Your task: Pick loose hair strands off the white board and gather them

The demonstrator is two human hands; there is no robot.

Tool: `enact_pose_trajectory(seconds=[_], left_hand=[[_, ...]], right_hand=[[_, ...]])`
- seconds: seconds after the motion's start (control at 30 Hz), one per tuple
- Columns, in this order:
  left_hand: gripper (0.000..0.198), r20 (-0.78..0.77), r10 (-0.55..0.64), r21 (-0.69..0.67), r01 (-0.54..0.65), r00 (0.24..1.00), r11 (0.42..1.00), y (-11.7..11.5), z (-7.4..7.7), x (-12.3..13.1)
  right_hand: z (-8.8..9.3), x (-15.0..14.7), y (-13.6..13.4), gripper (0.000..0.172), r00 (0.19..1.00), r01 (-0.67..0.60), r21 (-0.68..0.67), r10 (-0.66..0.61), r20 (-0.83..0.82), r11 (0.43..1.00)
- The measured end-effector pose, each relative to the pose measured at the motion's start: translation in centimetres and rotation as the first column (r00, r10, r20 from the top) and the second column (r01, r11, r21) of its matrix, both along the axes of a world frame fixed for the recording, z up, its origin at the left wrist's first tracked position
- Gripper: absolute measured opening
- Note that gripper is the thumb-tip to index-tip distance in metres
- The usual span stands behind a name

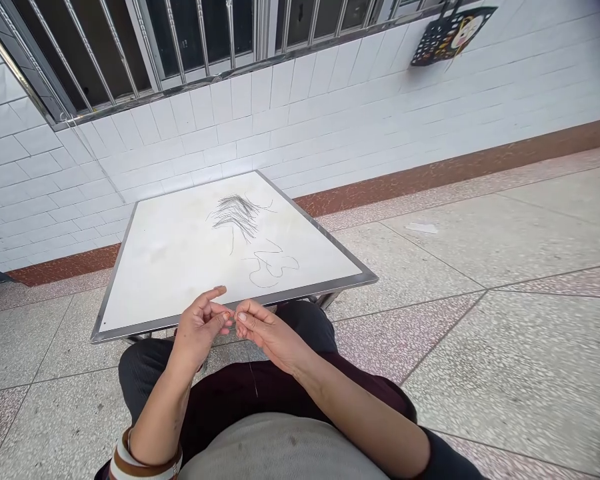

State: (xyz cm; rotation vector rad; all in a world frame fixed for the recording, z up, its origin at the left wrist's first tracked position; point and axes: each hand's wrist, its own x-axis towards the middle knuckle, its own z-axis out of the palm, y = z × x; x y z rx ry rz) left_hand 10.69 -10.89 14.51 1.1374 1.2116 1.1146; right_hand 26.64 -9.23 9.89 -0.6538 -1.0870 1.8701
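My left hand [203, 325] and my right hand [263, 328] meet fingertip to fingertip just in front of the table's near edge. Thumb and index finger are pinched on each side, and the left hand's index finger or another finger sticks out toward the table. A fine strand [253, 379], like thread or thin wire, trails down from the fingers over my lap; its upper end is hidden in the pinch. On the white table [160, 267] lies a loose bundle of dark, thin strands [236, 212]. Closer to me, several curled strands [273, 264] lie apart from it.
The table has a metal rim and stands against a white tiled wall [330, 127]. Above are barred windows [200, 33]. A black perforated basket [445, 39] hangs at the upper right. A white scrap [422, 228] lies on the speckled floor [545, 360].
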Motion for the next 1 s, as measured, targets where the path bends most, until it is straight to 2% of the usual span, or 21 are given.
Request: enact_pose_trajectory(seconds=[0.1, 0.3, 0.47, 0.7, 1.0], left_hand=[[0.050, 0.007, 0.009, 0.001, -0.009, 1.000, 1.000, -0.2, 0.2, 0.0], [0.051, 0.003, 0.019, 0.010, -0.019, 1.000, 1.000, -0.3, 0.3, 0.0], [0.050, -0.001, 0.036, 0.019, -0.036, 0.999, 0.999, -0.4, 0.1, 0.2], [0.049, 0.003, 0.114, 0.030, -0.114, 0.994, 0.993, -0.5, 0.1, -0.1], [0.039, 0.094, 0.129, 0.049, -0.134, 0.987, 0.990, -0.8, -0.4, 0.2]], right_hand=[[-0.1, 0.0, 0.1, 0.030, 1.000, 0.006, 0.008, -0.007, 0.028, 1.000], [-0.3, 0.2, 0.5, 0.028, 0.988, 0.013, 0.152, -0.036, 0.151, 0.988], [-0.4, 0.1, 0.4, 0.029, 0.981, 0.021, 0.171, -0.053, 0.186, 0.985], [-0.5, 0.0, -0.1, 0.030, 0.993, -0.110, 0.055, 0.108, 0.046, 0.992], [-1.1, -0.9, -0.4, 0.030, 0.998, -0.053, -0.074, 0.054, 0.017, 0.996]])
